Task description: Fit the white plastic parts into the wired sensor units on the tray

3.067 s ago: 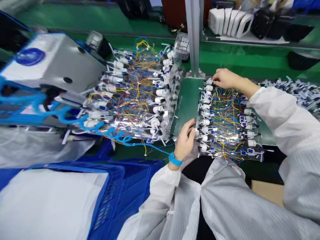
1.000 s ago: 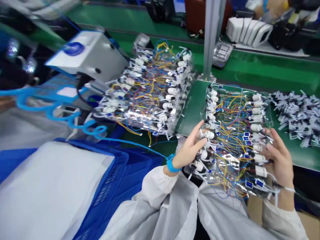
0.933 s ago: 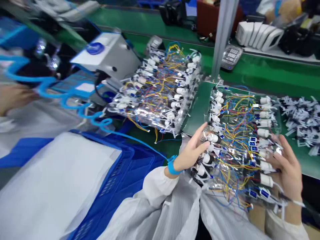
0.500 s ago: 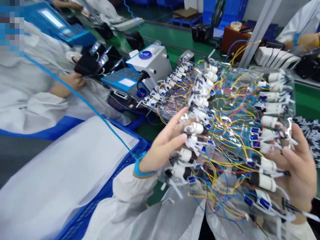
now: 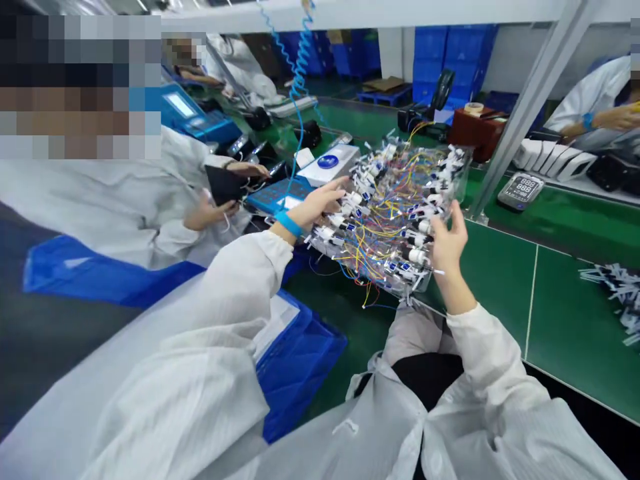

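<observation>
A clear plastic tray packed with small white-and-black parts and tangled yellow, blue and red wires is held out to my left, over another stack of such trays. My left hand grips its left edge, fingers laid along the rim; a blue band sits on that wrist. My right hand clasps the right edge, fingers curled over it. Both arms wear white sleeves.
A person in white sits at my left holding a black object. A white-and-grey machine and a blue panel stand behind the tray. Green bench, metal post, digital meter, loose white parts, blue crate.
Both hands lifted the wired tray off the green bench in front of me and carried it left, over the other stack of trays. My view swung left and up.
</observation>
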Demonstrator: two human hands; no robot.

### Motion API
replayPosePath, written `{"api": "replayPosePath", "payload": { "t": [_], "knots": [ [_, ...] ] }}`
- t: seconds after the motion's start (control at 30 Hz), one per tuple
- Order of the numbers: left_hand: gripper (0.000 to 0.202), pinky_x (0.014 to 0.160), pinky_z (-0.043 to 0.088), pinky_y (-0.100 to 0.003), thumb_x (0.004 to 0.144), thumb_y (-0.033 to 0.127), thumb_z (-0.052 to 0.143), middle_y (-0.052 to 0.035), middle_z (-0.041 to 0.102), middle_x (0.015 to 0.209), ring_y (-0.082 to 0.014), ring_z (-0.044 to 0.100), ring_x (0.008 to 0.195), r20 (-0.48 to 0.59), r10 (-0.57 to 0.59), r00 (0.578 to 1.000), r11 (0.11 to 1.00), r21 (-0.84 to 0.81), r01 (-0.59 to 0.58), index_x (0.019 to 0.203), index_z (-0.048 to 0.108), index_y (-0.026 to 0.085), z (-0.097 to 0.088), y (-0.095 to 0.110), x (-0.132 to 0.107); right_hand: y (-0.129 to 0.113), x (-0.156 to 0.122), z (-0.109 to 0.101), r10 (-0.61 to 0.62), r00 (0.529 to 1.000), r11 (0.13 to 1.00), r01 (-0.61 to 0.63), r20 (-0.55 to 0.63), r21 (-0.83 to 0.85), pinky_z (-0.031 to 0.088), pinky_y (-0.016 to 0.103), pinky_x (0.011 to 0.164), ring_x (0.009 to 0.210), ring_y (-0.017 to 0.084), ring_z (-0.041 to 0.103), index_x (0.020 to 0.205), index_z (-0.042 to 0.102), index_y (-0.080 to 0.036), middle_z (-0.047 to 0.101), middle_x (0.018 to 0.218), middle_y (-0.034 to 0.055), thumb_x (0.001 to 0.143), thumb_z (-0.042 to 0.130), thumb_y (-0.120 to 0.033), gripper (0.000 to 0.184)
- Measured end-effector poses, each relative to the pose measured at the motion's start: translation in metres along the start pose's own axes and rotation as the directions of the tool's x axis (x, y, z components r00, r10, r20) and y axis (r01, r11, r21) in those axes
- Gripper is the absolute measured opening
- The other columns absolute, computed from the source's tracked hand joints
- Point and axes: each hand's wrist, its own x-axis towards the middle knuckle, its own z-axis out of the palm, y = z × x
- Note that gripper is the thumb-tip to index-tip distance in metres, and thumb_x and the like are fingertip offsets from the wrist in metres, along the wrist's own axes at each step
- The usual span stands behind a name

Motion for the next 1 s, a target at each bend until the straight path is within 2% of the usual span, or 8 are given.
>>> {"api": "replayPosePath", "payload": {
  "t": [0.17, 0.33, 0.43, 0.53, 0.7, 0.87, 0.93, 1.0],
  "knots": [
    [0.068, 0.116, 0.052, -0.047, 0.102, 0.054, 0.049, -0.0182, 0.067, 0.150, -0.0303, 0.067, 0.129, 0.122, 0.108, 0.987, 0.980, 0.156, -0.127, 0.153, 0.060, 0.011, 0.005, -0.026, 0.023, 0.022, -0.009, 0.010, 0.158, 0.986, 0.985, -0.154, -0.048, 0.081, 0.043, 0.053, 0.130, 0.149, 0.030, 0.057, 0.160, 0.050, -0.019, 0.049, 0.168, 0.0139, 0.084, 0.077, -0.046, 0.086],
    [0.069, 0.129, 0.036, -0.045, 0.105, 0.053, 0.042, -0.0214, 0.061, 0.158, -0.0339, 0.055, 0.149, 0.214, 0.202, 0.956, 0.855, 0.438, -0.278, 0.151, 0.061, 0.005, 0.001, -0.022, 0.036, 0.031, -0.007, 0.011, 0.105, 0.993, 0.993, -0.108, -0.053, -0.044, 0.040, 0.053, 0.131, 0.152, 0.031, 0.052, 0.162, 0.049, -0.018, 0.047, 0.168, 0.0156, 0.088, 0.075, -0.045, 0.083],
    [0.068, 0.126, 0.040, -0.052, 0.103, 0.055, 0.046, -0.0238, 0.064, 0.153, -0.0394, 0.058, 0.146, 0.241, 0.131, 0.962, 0.792, 0.558, -0.248, 0.150, 0.062, 0.008, 0.002, -0.006, 0.023, 0.033, -0.005, 0.006, 0.053, 0.995, 0.990, -0.064, -0.088, -0.123, 0.041, 0.055, 0.130, 0.151, 0.031, 0.051, 0.162, 0.050, -0.019, 0.047, 0.167, 0.0153, 0.092, 0.072, -0.046, 0.078],
    [0.062, 0.121, 0.044, -0.058, 0.104, 0.058, 0.047, -0.0231, 0.071, 0.143, -0.0422, 0.063, 0.139, 0.094, 0.136, 0.986, 0.817, 0.553, -0.165, 0.142, 0.068, 0.014, 0.003, 0.015, -0.017, 0.032, -0.004, 0.001, 0.032, 0.989, 0.976, -0.062, -0.145, -0.208, 0.033, 0.058, 0.134, 0.155, 0.031, 0.045, 0.153, 0.060, -0.023, 0.050, 0.166, 0.0117, 0.093, 0.071, -0.042, 0.064],
    [0.055, 0.121, 0.047, -0.048, 0.110, 0.055, 0.042, -0.0143, 0.071, 0.144, -0.0313, 0.065, 0.135, -0.134, 0.326, 0.936, 0.934, 0.197, -0.297, 0.144, 0.065, 0.021, 0.004, 0.037, -0.122, 0.030, -0.005, 0.008, 0.070, 0.988, 0.968, -0.101, -0.139, -0.232, 0.025, 0.053, 0.137, 0.158, 0.027, 0.042, 0.150, 0.062, -0.024, 0.054, 0.165, 0.0074, 0.098, 0.065, -0.040, 0.054],
    [0.032, 0.091, 0.055, -0.040, 0.109, 0.043, 0.050, -0.0067, 0.074, 0.102, -0.0243, 0.068, 0.096, 0.053, 0.430, 0.901, 0.893, -0.171, -0.416, 0.127, 0.072, 0.027, 0.039, 0.069, -0.201, 0.025, -0.024, 0.020, 0.148, 0.977, 0.981, -0.164, -0.152, -0.103, 0.026, 0.045, 0.137, 0.157, 0.026, 0.043, 0.156, 0.056, -0.021, 0.050, 0.168, 0.0096, 0.101, 0.060, -0.058, 0.066],
    [0.026, 0.069, 0.048, -0.034, 0.109, 0.040, 0.051, -0.0013, 0.059, 0.075, -0.0188, 0.056, 0.071, 0.125, 0.499, 0.858, 0.761, -0.537, -0.364, 0.110, 0.072, 0.025, 0.065, 0.092, -0.217, 0.018, -0.034, 0.010, 0.215, 0.972, 0.976, -0.218, -0.091, -0.023, 0.022, 0.043, 0.138, 0.161, 0.026, 0.038, 0.158, 0.055, -0.022, 0.046, 0.171, 0.0086, 0.100, 0.060, -0.064, 0.072],
    [0.040, 0.058, 0.038, -0.030, 0.110, 0.045, 0.047, 0.0026, 0.037, 0.061, -0.0150, 0.040, 0.059, 0.306, 0.597, 0.741, 0.519, -0.852, -0.066, 0.078, 0.055, 0.022, 0.096, 0.118, -0.229, 0.007, -0.046, -0.018, 0.216, 0.976, 0.975, -0.213, -0.025, 0.069, 0.026, 0.042, 0.137, 0.162, 0.025, 0.039, 0.158, 0.054, -0.025, 0.044, 0.173, 0.0074, 0.098, 0.063, -0.067, 0.074]
  ]
}}
